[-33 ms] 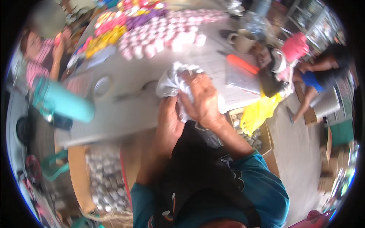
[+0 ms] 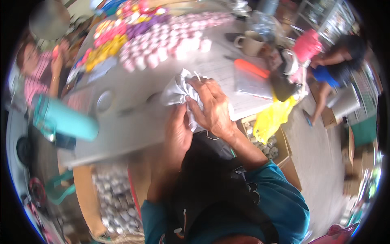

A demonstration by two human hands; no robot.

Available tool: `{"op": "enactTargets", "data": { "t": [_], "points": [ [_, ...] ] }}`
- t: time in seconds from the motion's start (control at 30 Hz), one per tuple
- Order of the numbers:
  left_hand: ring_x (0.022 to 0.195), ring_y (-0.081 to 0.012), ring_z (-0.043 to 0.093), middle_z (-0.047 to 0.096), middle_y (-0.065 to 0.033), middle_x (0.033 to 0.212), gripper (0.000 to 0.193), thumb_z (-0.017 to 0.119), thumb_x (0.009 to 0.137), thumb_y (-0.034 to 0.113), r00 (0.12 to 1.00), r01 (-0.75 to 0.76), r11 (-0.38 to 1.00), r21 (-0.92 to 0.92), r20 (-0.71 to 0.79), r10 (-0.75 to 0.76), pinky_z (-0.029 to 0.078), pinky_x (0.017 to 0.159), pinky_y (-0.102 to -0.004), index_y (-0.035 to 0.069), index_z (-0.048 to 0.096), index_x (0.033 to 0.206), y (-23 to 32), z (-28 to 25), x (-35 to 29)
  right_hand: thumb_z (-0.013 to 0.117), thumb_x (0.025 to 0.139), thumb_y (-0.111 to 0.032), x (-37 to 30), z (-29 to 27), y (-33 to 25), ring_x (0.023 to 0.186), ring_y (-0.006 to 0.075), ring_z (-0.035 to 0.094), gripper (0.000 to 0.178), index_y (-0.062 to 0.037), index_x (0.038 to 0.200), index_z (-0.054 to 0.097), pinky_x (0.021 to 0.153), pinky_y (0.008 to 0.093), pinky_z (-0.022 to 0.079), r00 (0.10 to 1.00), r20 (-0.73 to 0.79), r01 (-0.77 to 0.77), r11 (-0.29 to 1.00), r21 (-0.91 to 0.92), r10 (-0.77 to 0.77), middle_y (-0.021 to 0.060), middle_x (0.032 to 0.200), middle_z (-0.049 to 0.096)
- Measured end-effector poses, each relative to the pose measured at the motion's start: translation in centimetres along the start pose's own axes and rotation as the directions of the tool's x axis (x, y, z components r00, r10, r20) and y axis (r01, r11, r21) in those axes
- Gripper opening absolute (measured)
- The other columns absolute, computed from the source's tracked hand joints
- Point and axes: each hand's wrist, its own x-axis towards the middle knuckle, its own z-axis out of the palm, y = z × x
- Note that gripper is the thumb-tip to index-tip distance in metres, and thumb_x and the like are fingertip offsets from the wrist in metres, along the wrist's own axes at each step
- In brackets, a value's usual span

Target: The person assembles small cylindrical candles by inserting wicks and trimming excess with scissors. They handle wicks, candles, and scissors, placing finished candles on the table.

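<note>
A crumpled white cloth (image 2: 175, 92) is bunched between my hands, above the near edge of the table. My right hand (image 2: 213, 106) is closed over it from the right, with bent fingers pressing into its folds. From below, my left hand (image 2: 178, 128) grips the same cloth; its fingertips are partly hidden by the fabric and the hand is blurred. Whether anything is wrapped inside the cloth I cannot tell.
Rows of pink-and-white small bundles (image 2: 162, 42) cover the far table (image 2: 134, 93). A turquoise bottle (image 2: 69, 120) stands left; a mug (image 2: 250, 43), orange-handled knife (image 2: 252, 68) and yellow bag (image 2: 274, 120) are right. Boxes of small pieces (image 2: 115, 199) sit below. Two people are nearby.
The whole view has shifted slightly, with the table's things a little further left. Both hands keep their hold on the white cloth, and its folds have changed a little.
</note>
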Motion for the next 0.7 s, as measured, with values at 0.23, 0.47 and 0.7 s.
{"op": "enactTargets", "data": {
  "t": [0.23,0.47,0.7],
  "points": [
    [0.114,-0.0257,0.055,0.056,-0.0102,0.117,0.037,0.058,0.096,0.024,0.983,-0.163,0.834,0.528,0.014,0.183,0.046,0.098,-0.0436,0.003,0.049,0.125,1.6,-0.5,1.7,0.071,0.073,-0.013,0.4,0.2,5.0,0.085,0.0327,0.059,0.037,0.0001,0.106,0.06,0.074,0.0416,0.047,0.983,-0.146,-0.146,0.95,-0.275,0.109,0.0159,0.092,0.062],
    [0.112,-0.0221,0.051,0.056,-0.0089,0.119,0.042,0.059,0.094,0.038,0.977,-0.158,0.864,0.479,-0.05,0.206,0.037,0.099,-0.0419,0.011,0.051,0.125,2.0,0.1,1.2,0.067,0.079,-0.034,-0.1,-0.2,4.3,0.098,0.0284,0.06,0.045,-0.0049,0.113,0.062,0.085,0.0441,0.039,0.948,0.019,-0.295,0.895,-0.334,0.319,0.0113,0.101,0.064],
    [0.104,-0.0206,0.054,0.052,-0.0092,0.119,0.039,0.057,0.094,0.032,0.99,-0.084,0.939,0.334,-0.081,0.117,0.048,0.09,-0.0436,0.009,0.049,0.126,2.1,1.1,-1.0,0.052,0.092,-0.001,-1.6,-3.3,2.5,0.075,0.0312,0.066,0.028,-0.0022,0.12,0.048,0.064,0.0394,0.05,0.928,-0.034,-0.349,0.9,0.262,0.37,0.0146,0.093,0.067]
  ]
}}
